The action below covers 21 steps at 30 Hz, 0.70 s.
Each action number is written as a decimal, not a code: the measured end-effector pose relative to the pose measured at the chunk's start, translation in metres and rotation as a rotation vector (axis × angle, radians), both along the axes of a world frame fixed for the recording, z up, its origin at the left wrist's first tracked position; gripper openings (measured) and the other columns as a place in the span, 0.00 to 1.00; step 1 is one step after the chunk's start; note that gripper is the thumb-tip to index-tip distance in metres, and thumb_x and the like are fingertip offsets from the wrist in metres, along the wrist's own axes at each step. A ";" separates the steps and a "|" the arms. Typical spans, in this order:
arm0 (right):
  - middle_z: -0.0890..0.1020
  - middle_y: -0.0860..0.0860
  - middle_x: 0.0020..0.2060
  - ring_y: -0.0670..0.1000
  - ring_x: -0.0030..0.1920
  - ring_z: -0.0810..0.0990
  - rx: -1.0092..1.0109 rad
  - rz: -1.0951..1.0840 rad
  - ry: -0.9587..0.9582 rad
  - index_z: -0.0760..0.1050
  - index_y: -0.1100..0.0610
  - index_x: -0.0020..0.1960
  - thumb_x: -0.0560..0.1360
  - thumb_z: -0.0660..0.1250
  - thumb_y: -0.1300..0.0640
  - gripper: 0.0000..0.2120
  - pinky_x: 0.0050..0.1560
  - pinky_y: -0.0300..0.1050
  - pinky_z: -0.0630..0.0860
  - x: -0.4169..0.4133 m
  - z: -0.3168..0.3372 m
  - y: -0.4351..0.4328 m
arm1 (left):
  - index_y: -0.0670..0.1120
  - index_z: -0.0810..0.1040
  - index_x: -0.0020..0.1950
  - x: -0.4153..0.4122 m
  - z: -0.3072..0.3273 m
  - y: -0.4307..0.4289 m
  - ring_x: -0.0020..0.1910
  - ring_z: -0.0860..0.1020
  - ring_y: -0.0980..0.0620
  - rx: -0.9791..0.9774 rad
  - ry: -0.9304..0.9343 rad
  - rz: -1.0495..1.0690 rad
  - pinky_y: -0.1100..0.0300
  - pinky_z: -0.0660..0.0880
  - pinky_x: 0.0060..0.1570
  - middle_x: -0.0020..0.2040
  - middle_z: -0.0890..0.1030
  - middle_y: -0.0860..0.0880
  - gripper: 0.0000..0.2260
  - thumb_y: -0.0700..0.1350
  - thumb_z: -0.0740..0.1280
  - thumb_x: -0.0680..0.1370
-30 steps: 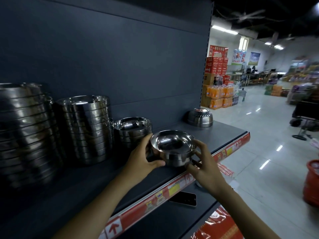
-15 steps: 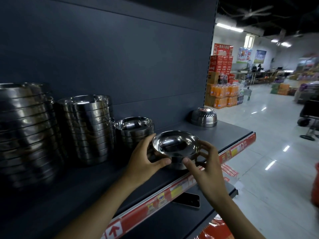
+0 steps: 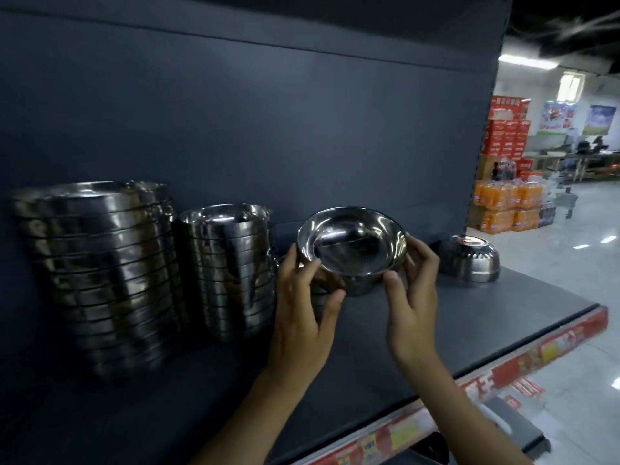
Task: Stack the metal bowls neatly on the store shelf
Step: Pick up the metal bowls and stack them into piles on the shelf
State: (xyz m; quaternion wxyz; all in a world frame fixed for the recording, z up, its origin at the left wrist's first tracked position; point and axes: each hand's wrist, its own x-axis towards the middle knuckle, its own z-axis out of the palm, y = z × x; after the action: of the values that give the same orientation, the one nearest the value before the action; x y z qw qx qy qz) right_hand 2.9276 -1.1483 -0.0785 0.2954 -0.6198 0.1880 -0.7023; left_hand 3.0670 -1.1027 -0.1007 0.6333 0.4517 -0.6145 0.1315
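Note:
A shiny metal bowl (image 3: 352,243) is held up above the dark shelf (image 3: 486,310), tilted so its inside faces me. My left hand (image 3: 302,317) grips its left rim and my right hand (image 3: 412,297) grips its right rim. A tall stack of metal bowls (image 3: 97,270) stands at the far left, with a shorter stack (image 3: 231,270) beside it. The low stack behind my left hand is almost fully hidden. One bowl (image 3: 469,258) lies upside down on the shelf to the right.
The shelf has a dark back panel (image 3: 268,129) and a red price strip (image 3: 503,374) along its front edge. To the right an aisle opens onto stacked red boxes (image 3: 506,132) and orange drink packs (image 3: 503,209).
Both hands have lifted the bowl off the shelf and tilted it toward me, moving it back and left in front of the low stack. My view has shifted closer.

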 end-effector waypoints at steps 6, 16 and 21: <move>0.79 0.45 0.62 0.46 0.63 0.77 0.031 0.103 0.049 0.66 0.51 0.69 0.75 0.57 0.51 0.22 0.61 0.42 0.74 0.028 0.009 -0.045 | 0.50 0.61 0.75 0.004 0.003 -0.003 0.79 0.53 0.56 0.057 -0.030 0.167 0.71 0.52 0.73 0.80 0.56 0.40 0.23 0.55 0.58 0.82; 0.80 0.31 0.54 0.35 0.57 0.77 0.227 0.192 0.140 0.68 0.43 0.66 0.75 0.55 0.55 0.21 0.54 0.29 0.71 0.041 -0.010 -0.092 | 0.57 0.63 0.75 0.003 -0.018 -0.018 0.78 0.61 0.46 0.269 -0.091 0.334 0.46 0.67 0.72 0.80 0.57 0.44 0.21 0.55 0.55 0.81; 0.80 0.34 0.53 0.38 0.56 0.77 0.359 0.214 0.262 0.69 0.39 0.64 0.72 0.54 0.51 0.22 0.52 0.35 0.70 0.036 -0.024 -0.096 | 0.54 0.72 0.70 0.008 -0.023 -0.018 0.70 0.70 0.45 0.337 -0.143 0.444 0.47 0.74 0.65 0.72 0.69 0.44 0.19 0.55 0.57 0.80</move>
State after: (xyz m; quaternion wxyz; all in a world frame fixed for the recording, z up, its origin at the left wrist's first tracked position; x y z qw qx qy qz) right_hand 2.9635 -1.2448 -0.1027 0.4467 -0.6596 0.2797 -0.5359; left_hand 3.0754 -1.1202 -0.1235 0.4601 0.6636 -0.5569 0.1945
